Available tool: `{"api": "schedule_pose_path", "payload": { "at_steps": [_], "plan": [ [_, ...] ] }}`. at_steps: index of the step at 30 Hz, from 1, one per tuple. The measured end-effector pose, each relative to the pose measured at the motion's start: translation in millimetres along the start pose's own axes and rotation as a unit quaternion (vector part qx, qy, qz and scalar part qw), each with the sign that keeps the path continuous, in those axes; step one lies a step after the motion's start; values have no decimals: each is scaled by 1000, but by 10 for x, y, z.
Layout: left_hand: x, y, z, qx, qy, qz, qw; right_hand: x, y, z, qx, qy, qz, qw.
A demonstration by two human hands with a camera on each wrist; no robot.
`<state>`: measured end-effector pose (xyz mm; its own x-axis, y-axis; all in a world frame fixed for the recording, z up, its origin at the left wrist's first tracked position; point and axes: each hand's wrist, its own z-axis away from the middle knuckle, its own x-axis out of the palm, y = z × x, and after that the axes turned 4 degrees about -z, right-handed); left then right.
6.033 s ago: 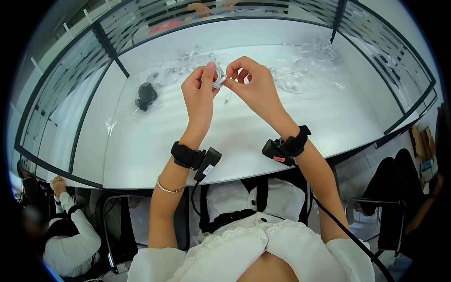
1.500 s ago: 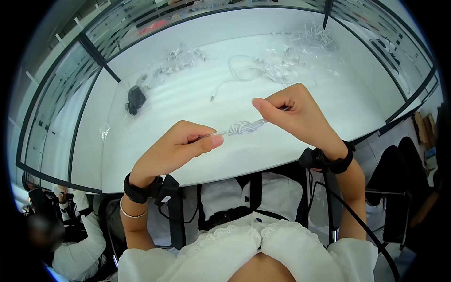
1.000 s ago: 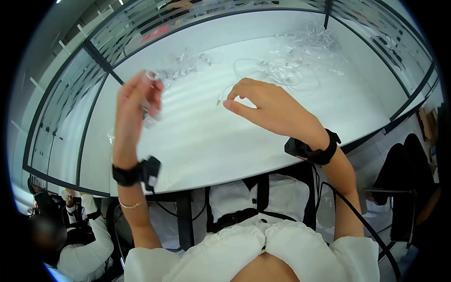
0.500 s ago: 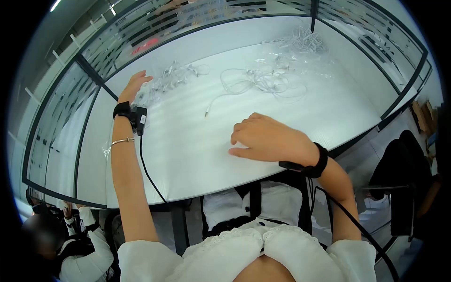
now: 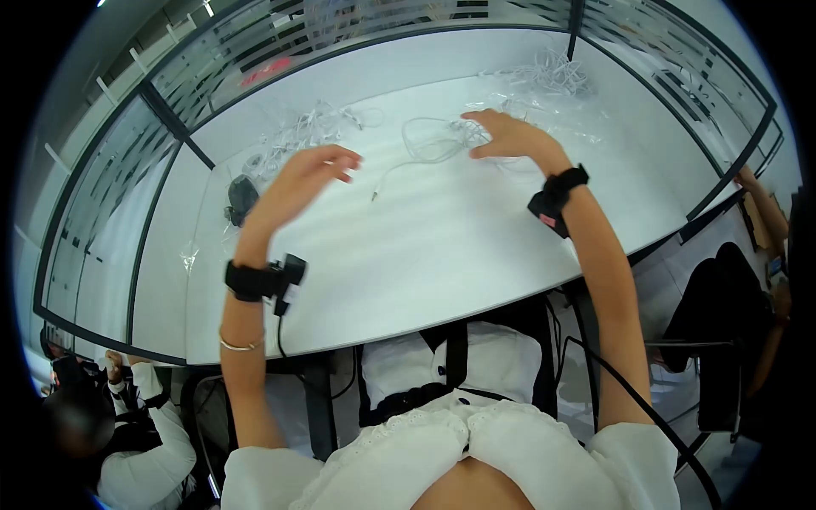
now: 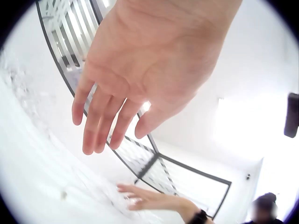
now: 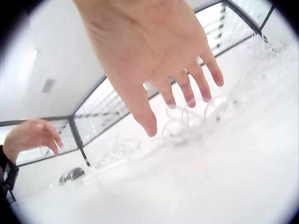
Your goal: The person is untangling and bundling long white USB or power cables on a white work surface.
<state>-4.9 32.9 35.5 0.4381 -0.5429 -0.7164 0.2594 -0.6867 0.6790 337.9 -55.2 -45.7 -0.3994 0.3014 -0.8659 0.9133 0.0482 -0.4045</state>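
Both hands have shifted since the previous frame: left hand (image 5: 297, 183) back from the far-left cable pile (image 5: 308, 134), right hand (image 5: 520, 140) away from the near edge to the far middle. Right hand: released, palm down, fingers and thumb spread over the loose white cable (image 5: 438, 159); contact cannot be told. Left hand: empty, fingers extended and slightly bent, raised near the left side, just to the near side of that pile. White cable lies in loose loops, far middle of the white table (image 5: 408, 255), its plug (image 5: 375, 196) pointing nearward. Dark grey item (image 5: 243, 195) at left; second cable pile (image 5: 557, 76) at far right.
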Motion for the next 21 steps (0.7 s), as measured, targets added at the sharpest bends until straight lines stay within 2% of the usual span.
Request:
{"api": "schedule_pose_path", "payload": {
  "at_steps": [4,5,7,10,11,14,15,18,21],
  "plan": [
    [475,124,-84,3,0,16,1000,132,-266,-282,25,-49,18,998],
    [520,85,-120,-2,15,22,1000,141,-410,-292,-18,17,-44,999],
    [578,-33,-141,-17,76,34,996,87,-709,-361,-73,-45,-216,973],
    [653,-271,-122,96,215,-116,965,158,-1121,-402,-126,-87,-440,885],
    [664,-298,-144,72,236,-77,966,192,-1195,-406,-138,-91,-508,845],
    [485,-318,-101,-36,147,-6,989,174,-1144,-433,-128,-86,-470,869],
    [465,-321,-75,-68,143,48,986,117,-1096,-395,-83,-54,-460,882],
    [399,-243,-12,-51,186,71,979,17,-856,-349,-24,57,-478,876],
    [381,-458,-102,70,278,-32,958,-50,-744,-307,27,192,-511,837]
  ]
}}
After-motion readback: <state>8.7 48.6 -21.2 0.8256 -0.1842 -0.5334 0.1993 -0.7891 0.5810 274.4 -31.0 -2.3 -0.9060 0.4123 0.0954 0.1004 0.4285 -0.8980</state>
